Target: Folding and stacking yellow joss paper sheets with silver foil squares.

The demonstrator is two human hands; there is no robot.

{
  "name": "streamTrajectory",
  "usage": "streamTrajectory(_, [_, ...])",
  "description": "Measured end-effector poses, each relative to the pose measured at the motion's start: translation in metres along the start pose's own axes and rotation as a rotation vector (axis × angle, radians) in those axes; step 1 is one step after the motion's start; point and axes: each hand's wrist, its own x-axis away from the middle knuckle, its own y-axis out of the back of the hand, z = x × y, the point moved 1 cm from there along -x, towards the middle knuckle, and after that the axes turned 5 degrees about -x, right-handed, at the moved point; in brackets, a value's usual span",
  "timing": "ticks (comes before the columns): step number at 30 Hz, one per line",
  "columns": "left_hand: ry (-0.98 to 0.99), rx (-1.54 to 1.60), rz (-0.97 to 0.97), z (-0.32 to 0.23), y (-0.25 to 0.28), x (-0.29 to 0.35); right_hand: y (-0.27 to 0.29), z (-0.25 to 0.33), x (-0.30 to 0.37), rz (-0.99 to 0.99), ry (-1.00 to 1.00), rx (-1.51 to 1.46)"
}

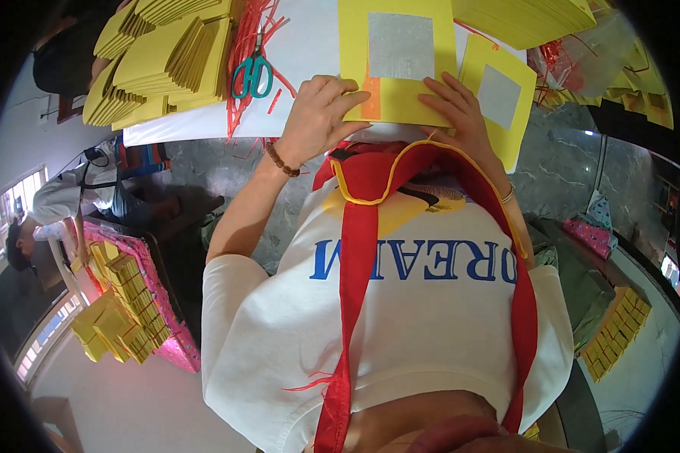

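A yellow paper sheet point(400, 98) with a silver square point(401, 45) and an orange strip point(371, 98) lies before me at the table's near edge. My left hand point(319, 117) is closed on its lower left corner, fingers bent over the orange strip and thumb by the near edge. At the lower right of the sheet, my right hand point(465, 124) rests with fingers stretched and apart. Another yellow sheet with a silver square point(499, 98) lies slanted beside that hand.
Teal-handled scissors point(252, 75) lie on red strips point(242, 106) left of the sheet. Stacks of folded yellow paper point(162, 60) stand at the table's left, with another yellow stack point(525, 19) at far right. A person point(83, 189) works at a pink-covered table point(170, 313) on the left.
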Motion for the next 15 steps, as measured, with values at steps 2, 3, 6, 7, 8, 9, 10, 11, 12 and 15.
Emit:
streamTrajectory(2, [-0.012, 0.048, 0.029, 0.002, 0.007, -0.006, 0.004, 0.001, -0.002, 0.013, -0.022, -0.027])
streamTrajectory(3, [-0.035, 0.083, 0.04, 0.003, 0.01, -0.008, 0.006, 0.002, -0.003, 0.026, -0.043, -0.054])
streamTrajectory(6, [-0.05, 0.15, 0.067, 0.007, 0.013, -0.015, 0.013, 0.003, -0.005, 0.065, -0.1, -0.099])
streamTrajectory(7, [-0.042, 0.185, 0.081, 0.008, 0.013, -0.017, 0.013, 0.003, -0.004, 0.062, -0.101, -0.1])
streamTrajectory(8, [-0.043, 0.184, 0.084, 0.009, 0.013, -0.018, 0.013, 0.002, -0.003, 0.033, -0.171, -0.216])
streamTrajectory(9, [-0.033, 0.2, 0.095, 0.01, 0.014, -0.021, 0.013, 0.001, -0.002, 0.004, -0.241, -0.329])
streamTrajectory(10, [-0.022, 0.216, 0.106, 0.011, 0.014, -0.023, 0.014, 0.0, -0.001, 0.002, -0.242, -0.329])
streamTrajectory(11, [-0.024, 0.216, 0.107, 0.011, 0.016, -0.024, 0.014, -0.001, -0.001, -0.001, -0.271, -0.373])
streamTrajectory(12, [-0.02, 0.216, 0.132, 0.012, 0.017, -0.025, 0.014, -0.002, -0.001, -0.003, -0.299, -0.418])
streamTrajectory(15, [-0.013, 0.215, 0.151, 0.013, 0.018, -0.027, 0.012, 0.0, -0.001, -0.058, -0.361, -0.488])
